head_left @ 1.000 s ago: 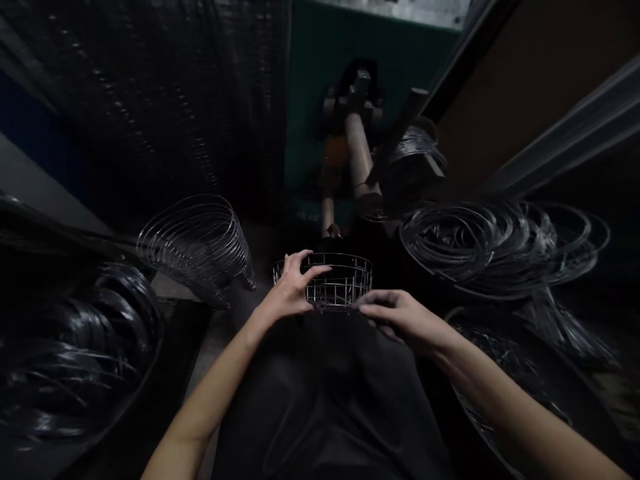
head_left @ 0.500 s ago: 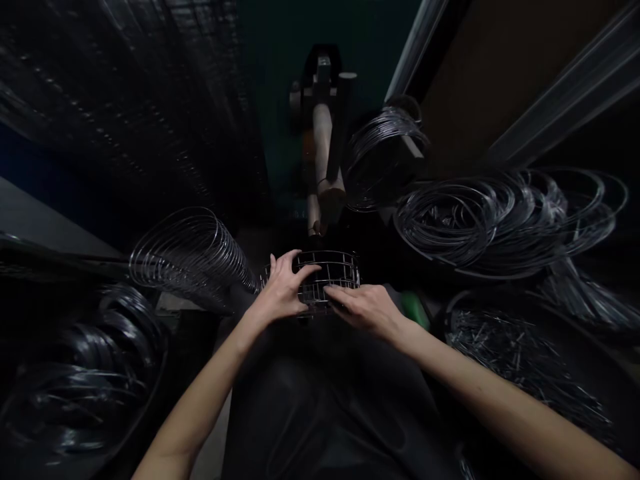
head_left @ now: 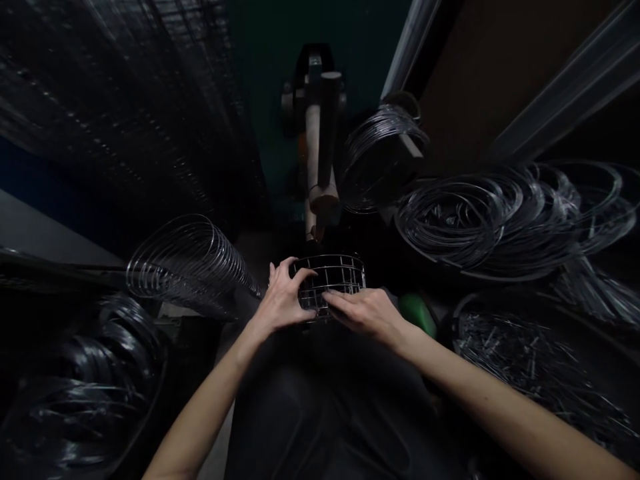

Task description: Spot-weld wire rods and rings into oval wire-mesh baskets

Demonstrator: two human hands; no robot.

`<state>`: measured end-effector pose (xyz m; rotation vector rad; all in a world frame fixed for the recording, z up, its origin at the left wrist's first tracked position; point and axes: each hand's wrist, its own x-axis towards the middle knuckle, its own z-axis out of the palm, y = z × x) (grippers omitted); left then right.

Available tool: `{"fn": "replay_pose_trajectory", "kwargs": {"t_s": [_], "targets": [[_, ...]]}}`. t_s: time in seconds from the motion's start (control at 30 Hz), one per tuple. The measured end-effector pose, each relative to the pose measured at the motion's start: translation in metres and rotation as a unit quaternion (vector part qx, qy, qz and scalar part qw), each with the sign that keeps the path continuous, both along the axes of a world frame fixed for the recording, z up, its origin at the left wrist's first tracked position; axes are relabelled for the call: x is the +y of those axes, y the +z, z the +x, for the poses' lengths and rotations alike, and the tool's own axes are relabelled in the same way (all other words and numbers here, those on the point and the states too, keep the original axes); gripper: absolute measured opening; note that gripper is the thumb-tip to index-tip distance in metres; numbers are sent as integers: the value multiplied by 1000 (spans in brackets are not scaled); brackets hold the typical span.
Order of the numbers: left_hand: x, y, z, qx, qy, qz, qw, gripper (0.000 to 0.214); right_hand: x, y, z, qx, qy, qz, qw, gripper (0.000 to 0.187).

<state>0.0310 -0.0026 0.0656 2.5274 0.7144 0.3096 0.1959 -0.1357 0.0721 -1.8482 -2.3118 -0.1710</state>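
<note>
A round wire basket frame [head_left: 327,268], made of thin metal rods, is between my hands just below the machine. My left hand [head_left: 285,297] grips its left side, with thumb and fingers curved round the wires. At the front right, my right hand [head_left: 363,308] has its fingers pressed together against the lower wires. Whether the right fingers also pinch a small rod I cannot make out. Just above the basket frame, the machine's pale cylindrical arm [head_left: 314,150] points down toward it.
A fanned stack of wire rings [head_left: 185,260] stands to the left, above more wire coils [head_left: 110,373]. On the right lie loose wire hoops [head_left: 465,220] and a dark tub [head_left: 460,303] of short rods. Close by my right wrist is a green object [head_left: 417,313].
The view has shifted slightly. The basket frame and both hands appear a little further right and lower relative to the machine; both grips look much the same.
</note>
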Motion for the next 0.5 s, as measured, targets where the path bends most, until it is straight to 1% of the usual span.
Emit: {"fn": "replay_pose_trajectory", "kwargs": {"t_s": [0.17, 0.37, 0.5], "targets": [[13, 2, 1, -65, 11, 17, 998, 72, 16, 3, 9, -16, 24, 50, 998, 28], [27, 6, 9, -77, 14, 14, 997, 74, 31, 7, 17, -29, 19, 93, 995, 28], [34, 8, 11, -84, 9, 13, 996, 73, 36, 6, 21, -35, 19, 92, 995, 29]]}}
